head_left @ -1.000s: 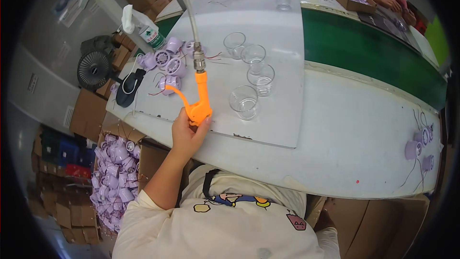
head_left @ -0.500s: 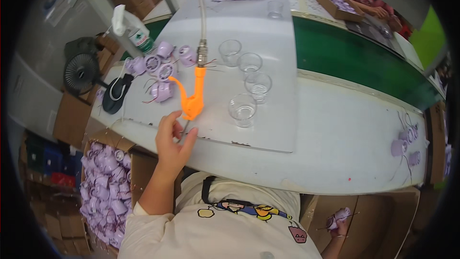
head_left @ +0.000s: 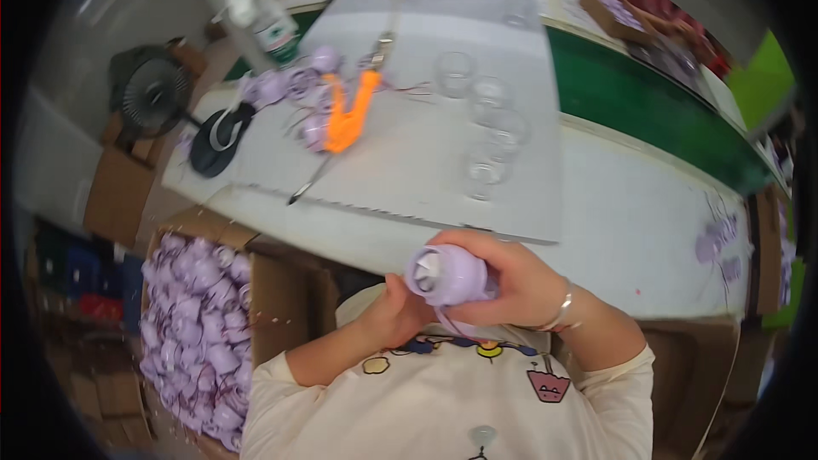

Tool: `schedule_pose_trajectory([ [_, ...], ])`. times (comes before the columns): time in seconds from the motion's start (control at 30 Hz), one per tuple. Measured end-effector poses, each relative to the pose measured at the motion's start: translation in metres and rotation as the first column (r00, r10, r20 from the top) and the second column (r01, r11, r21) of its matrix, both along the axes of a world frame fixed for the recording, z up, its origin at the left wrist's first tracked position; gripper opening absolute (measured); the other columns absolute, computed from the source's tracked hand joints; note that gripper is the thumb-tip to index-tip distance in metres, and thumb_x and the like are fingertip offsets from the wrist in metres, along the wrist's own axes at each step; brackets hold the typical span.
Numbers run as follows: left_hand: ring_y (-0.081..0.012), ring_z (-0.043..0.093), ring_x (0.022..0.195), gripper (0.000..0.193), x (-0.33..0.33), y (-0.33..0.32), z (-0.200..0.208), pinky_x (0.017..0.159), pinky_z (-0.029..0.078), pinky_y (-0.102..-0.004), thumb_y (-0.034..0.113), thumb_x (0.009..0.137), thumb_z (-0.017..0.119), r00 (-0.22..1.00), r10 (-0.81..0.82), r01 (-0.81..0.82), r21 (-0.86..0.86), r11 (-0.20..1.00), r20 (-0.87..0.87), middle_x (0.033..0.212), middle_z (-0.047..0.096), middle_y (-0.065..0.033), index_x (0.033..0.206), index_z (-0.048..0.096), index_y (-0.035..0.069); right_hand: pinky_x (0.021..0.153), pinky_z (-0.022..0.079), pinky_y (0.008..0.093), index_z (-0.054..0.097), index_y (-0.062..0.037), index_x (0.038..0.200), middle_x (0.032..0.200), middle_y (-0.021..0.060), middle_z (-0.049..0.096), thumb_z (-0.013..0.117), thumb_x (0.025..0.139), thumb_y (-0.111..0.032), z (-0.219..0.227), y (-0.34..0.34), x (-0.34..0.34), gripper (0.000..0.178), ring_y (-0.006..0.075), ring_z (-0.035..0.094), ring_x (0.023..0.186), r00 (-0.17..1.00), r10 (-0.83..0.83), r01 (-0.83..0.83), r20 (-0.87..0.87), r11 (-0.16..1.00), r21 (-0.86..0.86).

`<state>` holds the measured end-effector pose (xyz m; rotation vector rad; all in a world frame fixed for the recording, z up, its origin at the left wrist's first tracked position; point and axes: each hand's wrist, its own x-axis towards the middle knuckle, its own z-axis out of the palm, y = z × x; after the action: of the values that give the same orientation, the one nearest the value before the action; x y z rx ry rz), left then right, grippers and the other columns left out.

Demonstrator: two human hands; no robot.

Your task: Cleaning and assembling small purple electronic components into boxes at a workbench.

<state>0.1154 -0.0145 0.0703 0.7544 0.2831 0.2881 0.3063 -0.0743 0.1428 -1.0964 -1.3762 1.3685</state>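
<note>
My right hand (head_left: 515, 285) swung in from five o'clock, fingers wrapped around the lilac housing (head_left: 458, 276), which juts toward nine, my left hand (head_left: 396, 315) beside it at eight, grip unclear.

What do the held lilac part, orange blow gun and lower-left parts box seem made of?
Lilac part: probably plastic, smooth with soft sheen.
Orange blow gun: likely plastic, uniformly bright; finish blurred.
Parts box: apparently cardboard, matte brown with folded flap.
</note>
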Motion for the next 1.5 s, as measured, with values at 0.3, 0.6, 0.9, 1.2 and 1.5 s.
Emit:
schedule_pose_trajectory([
  [0.3,-0.0332,0.042,0.128,0.091,-0.066,-0.004,-0.024,0.109,0.031,-0.0474,0.078,0.079,0.041,0.575,0.804,-0.806,-0.272,0.525,-0.152,0.137,0.046,-0.0153,0.134,0.043,0.007,0.077,0.052,0.0446,0.033,0.0008,0.132,0.108,0.0264,0.051,0.067,0.077,-0.018,-0.035,0.063,-0.117,0.067,0.0407,0.058,0.094,0.708,0.116,-0.242,0.697,0.966,0.085],
  [0.6,-0.0355,0.052,0.113,0.099,-0.115,0.013,-0.031,0.089,0.045,-0.0548,0.085,0.072,0.039,0.528,0.835,-0.698,-0.481,0.531,0.156,0.124,0.054,-0.0163,0.130,0.047,0.005,0.070,0.053,0.0432,0.065,-0.0030,0.088,0.090,0.0138,0.066,0.068,0.073,-0.021,0.016,0.141,-0.139,0.024,0.0310,0.067,0.087,0.402,0.175,-0.609,0.899,0.784,0.120],
  [0.9,-0.0363,0.052,0.092,0.088,-0.146,0.038,-0.048,0.068,0.049,-0.0568,0.079,0.073,0.048,0.702,0.711,-0.666,-0.309,0.679,0.049,0.103,0.055,-0.0167,0.130,0.050,0.012,0.100,0.032,0.0499,0.061,-0.0094,0.096,0.109,0.0112,0.060,0.061,0.077,-0.022,0.002,0.236,-0.044,0.023,0.0277,0.047,0.122,0.032,-0.855,-0.735,0.517,0.331,0.592],
  [1.2,-0.0319,0.063,0.083,0.082,-0.161,0.039,-0.063,0.067,0.057,-0.0548,0.074,0.084,0.037,0.615,0.788,-0.761,-0.273,0.589,-0.014,0.093,0.060,-0.0133,0.122,0.050,0.003,0.101,0.029,0.0539,0.051,-0.0141,0.090,0.093,0.0049,0.054,0.056,0.076,-0.015,-0.012,0.245,-0.032,0.014,0.0217,0.052,0.099,0.131,-0.869,-0.718,0.478,0.249,0.650],
  [1.5,-0.0230,0.063,0.087,0.056,-0.155,0.037,-0.064,0.074,0.055,-0.0356,0.047,0.095,0.049,0.401,0.916,-0.912,-0.080,0.401,0.020,0.116,0.057,-0.0146,0.130,0.039,0.004,0.101,0.038,0.0616,0.062,0.0014,0.084,0.087,0.0130,0.060,0.059,0.069,-0.004,0.083,0.139,-0.071,0.016,0.0299,0.061,0.099,0.220,-0.648,-0.885,0.729,0.182,0.429],
])
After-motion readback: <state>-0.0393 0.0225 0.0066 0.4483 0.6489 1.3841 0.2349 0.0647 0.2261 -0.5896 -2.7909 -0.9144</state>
